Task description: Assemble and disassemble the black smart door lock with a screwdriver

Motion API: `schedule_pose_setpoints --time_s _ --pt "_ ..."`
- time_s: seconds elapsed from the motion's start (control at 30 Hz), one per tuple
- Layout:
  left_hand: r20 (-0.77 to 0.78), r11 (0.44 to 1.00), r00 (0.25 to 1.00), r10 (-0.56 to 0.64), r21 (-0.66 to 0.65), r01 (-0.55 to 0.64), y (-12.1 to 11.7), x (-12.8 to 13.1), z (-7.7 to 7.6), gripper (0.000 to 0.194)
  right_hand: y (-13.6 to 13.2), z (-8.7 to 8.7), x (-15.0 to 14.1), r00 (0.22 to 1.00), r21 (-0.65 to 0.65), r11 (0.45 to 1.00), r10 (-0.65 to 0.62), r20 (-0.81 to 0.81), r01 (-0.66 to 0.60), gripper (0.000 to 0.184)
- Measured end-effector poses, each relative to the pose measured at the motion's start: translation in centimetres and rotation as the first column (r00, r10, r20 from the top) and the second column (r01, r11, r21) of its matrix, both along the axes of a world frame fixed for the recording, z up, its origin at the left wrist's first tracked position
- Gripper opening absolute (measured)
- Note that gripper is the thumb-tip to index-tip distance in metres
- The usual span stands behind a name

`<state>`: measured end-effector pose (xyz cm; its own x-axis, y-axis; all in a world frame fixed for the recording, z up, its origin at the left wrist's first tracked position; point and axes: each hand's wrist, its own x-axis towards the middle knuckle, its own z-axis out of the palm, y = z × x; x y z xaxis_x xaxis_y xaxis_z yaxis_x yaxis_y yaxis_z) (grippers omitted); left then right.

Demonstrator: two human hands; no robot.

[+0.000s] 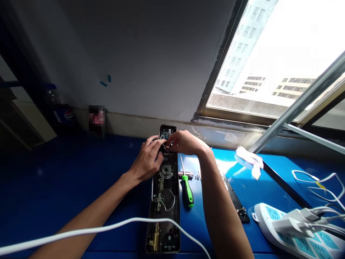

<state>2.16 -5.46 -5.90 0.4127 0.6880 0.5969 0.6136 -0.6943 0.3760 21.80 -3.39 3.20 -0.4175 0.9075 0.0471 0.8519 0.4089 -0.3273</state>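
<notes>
A long, narrow, opened electronic door lock [168,187] lies lengthwise in front of me on the blue table. Its inside shows a circuit board [166,133] at the far end, a round metal part [166,170] midway, thin white wires and a brass cylinder [156,239] at the near end. My left hand [147,158] grips the lock's left edge, fingers curled over its upper part. From the right, my right hand [184,142] reaches in with bent fingers closed just below the circuit board; what they pinch is hidden.
Right of the lock lie a green-black screwdriver [188,190], small screws [197,177] and a black plate [237,205]. A power strip [299,233] with plugs sits at the right. A white cable [115,223] crosses in front. A Pepsi bottle [63,113] stands at the back left.
</notes>
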Motion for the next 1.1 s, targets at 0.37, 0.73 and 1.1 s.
schedule_pose_setpoints --time_s 0.37,0.73,1.1 --pt "0.015 0.997 0.999 0.037 0.065 -0.038 0.6 -0.3 -0.6 0.04 0.1 -0.3 -1.1 1.0 0.041 0.999 -0.015 -0.021 0.016 0.02" --pt "0.032 0.987 0.997 0.067 0.145 -0.071 0.9 -0.5 -1.1 0.032 0.8 -1.4 -1.3 0.994 0.084 0.995 0.065 -0.085 -0.058 0.014" --pt "-0.001 0.975 0.997 -0.08 0.206 0.078 -0.6 1.0 1.1 0.032 -2.0 2.6 5.7 0.98 -0.119 0.993 -0.02 -0.197 -0.004 0.016"
